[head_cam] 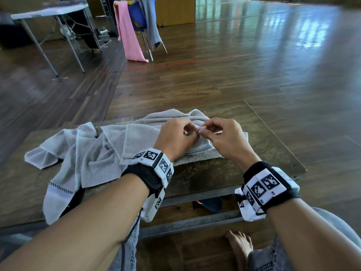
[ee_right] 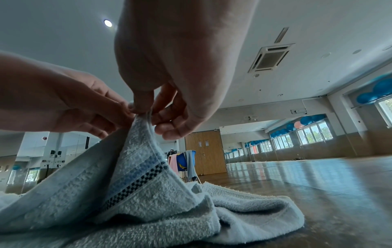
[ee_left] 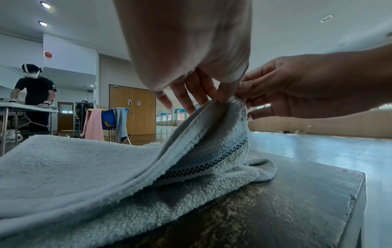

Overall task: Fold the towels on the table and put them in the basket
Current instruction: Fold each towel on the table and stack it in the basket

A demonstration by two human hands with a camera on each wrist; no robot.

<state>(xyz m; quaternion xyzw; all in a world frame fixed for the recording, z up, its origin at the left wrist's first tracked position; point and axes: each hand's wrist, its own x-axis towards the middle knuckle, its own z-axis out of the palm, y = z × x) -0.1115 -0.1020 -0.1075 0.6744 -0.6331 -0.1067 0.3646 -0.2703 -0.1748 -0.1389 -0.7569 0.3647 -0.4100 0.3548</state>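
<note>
A grey towel [head_cam: 140, 137] with a dark checkered band lies partly folded on the dark wooden table [head_cam: 263, 145]. My left hand [head_cam: 187, 132] and right hand [head_cam: 211, 131] meet above it, and both pinch the same raised corner of the towel. The left wrist view shows that edge lifted into a peak [ee_left: 201, 146] under my left hand [ee_left: 191, 94], with my right hand [ee_left: 297, 90] beside it. In the right wrist view my right hand [ee_right: 161, 109] and left hand [ee_right: 84, 107] hold the towel [ee_right: 135, 167] by its top. A second crumpled grey towel [head_cam: 64, 153] hangs over the table's front left edge.
A blue chair draped with a pink towel [head_cam: 129, 36] and a grey one stands on the wooden floor beyond. A folding table [head_cam: 48, 12] is at the far left, with a person [ee_left: 34, 94] at it. My bare foot [head_cam: 240, 247] is under the table.
</note>
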